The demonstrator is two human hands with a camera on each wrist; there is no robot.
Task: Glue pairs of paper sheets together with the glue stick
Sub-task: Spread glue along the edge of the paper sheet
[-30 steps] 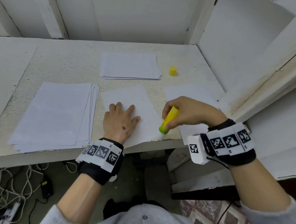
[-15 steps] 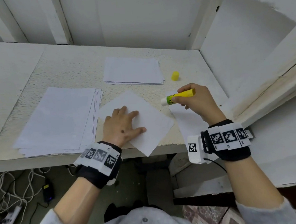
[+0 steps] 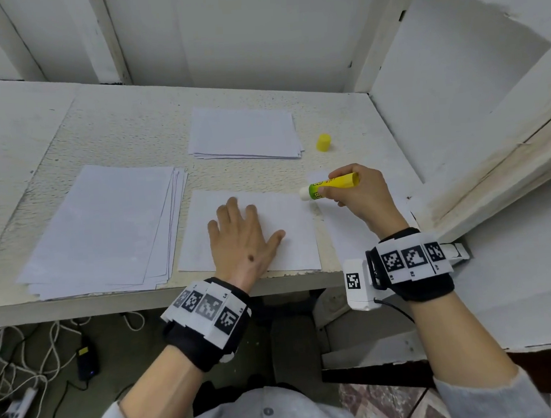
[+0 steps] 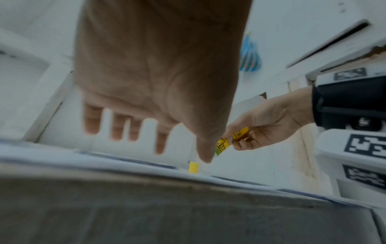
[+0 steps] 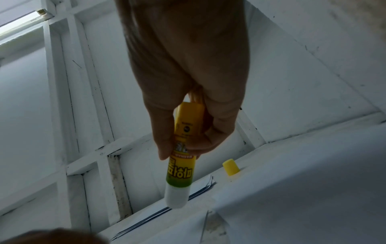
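My left hand (image 3: 241,235) lies flat with fingers spread on a single white sheet (image 3: 288,227) near the table's front edge. My right hand (image 3: 354,193) grips the yellow-green glue stick (image 3: 331,184), uncapped, with its white tip pointing left at the sheet's far right corner. The right wrist view shows the glue stick (image 5: 181,165) pinched between thumb and fingers, its tip just above the paper. A second sheet (image 3: 344,233) lies to the right, partly under my right hand. The yellow cap (image 3: 323,142) stands apart on the table.
A thick stack of paper (image 3: 99,227) lies at the left and a smaller stack (image 3: 244,132) at the back. White walls close in the table (image 3: 124,121) at the back and right. Cables lie on the floor below.
The sheet under my left hand has turned from skewed to square with the table edge. My right hand lifted the glue stick from the near edge to the sheet's far right corner.
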